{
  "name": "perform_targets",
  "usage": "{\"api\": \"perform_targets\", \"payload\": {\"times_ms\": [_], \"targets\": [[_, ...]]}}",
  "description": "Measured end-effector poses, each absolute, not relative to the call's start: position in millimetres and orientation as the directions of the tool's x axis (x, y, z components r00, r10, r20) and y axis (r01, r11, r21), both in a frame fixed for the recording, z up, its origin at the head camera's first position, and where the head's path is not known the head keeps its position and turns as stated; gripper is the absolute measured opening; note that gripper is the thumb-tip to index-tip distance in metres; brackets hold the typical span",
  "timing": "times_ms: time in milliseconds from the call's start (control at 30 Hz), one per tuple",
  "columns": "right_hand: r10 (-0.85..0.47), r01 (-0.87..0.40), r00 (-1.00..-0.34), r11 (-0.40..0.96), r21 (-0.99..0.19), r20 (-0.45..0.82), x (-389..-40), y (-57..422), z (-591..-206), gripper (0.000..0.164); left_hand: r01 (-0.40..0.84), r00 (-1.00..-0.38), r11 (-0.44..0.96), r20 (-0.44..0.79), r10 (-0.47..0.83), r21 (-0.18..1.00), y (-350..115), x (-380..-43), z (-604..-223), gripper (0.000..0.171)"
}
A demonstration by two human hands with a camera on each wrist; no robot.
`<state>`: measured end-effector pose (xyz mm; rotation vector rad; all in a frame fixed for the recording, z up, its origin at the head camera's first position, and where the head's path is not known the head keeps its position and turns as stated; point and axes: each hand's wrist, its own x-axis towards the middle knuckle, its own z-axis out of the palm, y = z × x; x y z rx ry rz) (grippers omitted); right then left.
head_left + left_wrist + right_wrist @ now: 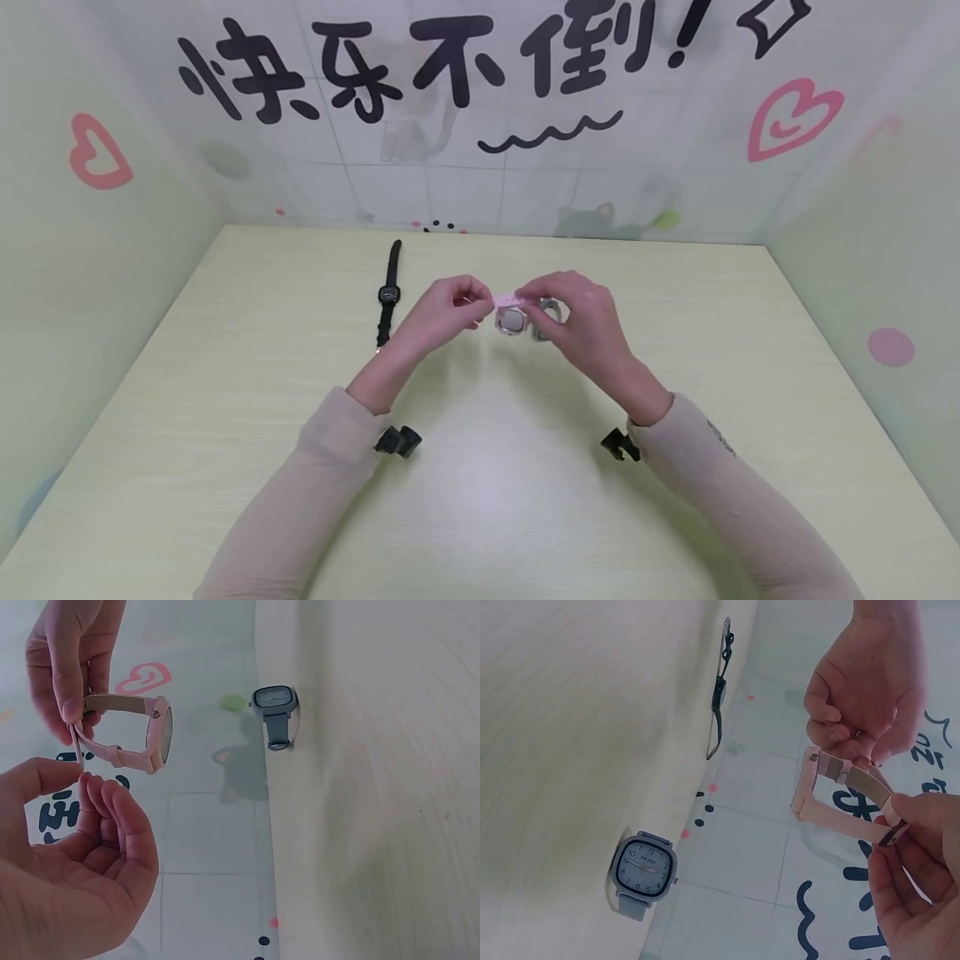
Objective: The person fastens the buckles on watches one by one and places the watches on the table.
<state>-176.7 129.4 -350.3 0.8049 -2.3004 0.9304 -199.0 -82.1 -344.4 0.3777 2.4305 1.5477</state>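
Above the table, both hands hold a pink wristwatch (512, 320) by its strap, which bends into a loop. My left hand (442, 315) pinches the thin free end of the strap between thumb and forefinger, seen closely in the left wrist view. My right hand (585, 321) grips the strap near its buckle (894, 834), the thumb lying over it. The watch case (162, 736) hangs out from the fingers, its face turned away from the hands. Part of the buckle is hidden by the right fingers.
A grey square-faced watch (643, 864) lies on the table behind the right hand. Left of the left hand, a black watch (389, 294) lies stretched out. The pale table (480, 500) ends at a printed backdrop (450, 192), with side panels left and right.
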Motion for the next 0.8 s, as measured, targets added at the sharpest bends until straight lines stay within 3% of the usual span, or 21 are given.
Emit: {"api": "perform_targets", "payload": {"times_ms": [367, 800], "targets": [[-0.312, -0.712, -0.661, 0.547, -0.439, 0.683, -178.2, 130.0, -351.5, 0.015, 0.208, -0.896, 0.363, 0.028, 0.444, 0.908, -81.8, -198.4, -353.6, 0.03], [-0.329, -0.726, -0.656, 0.519, -0.45, 0.679, -177.5, 132.9, -352.7, 0.013, 0.242, -0.927, 0.408, 0.085, 0.366, 0.88, -81.1, -195.5, -353.8, 0.025]]}}
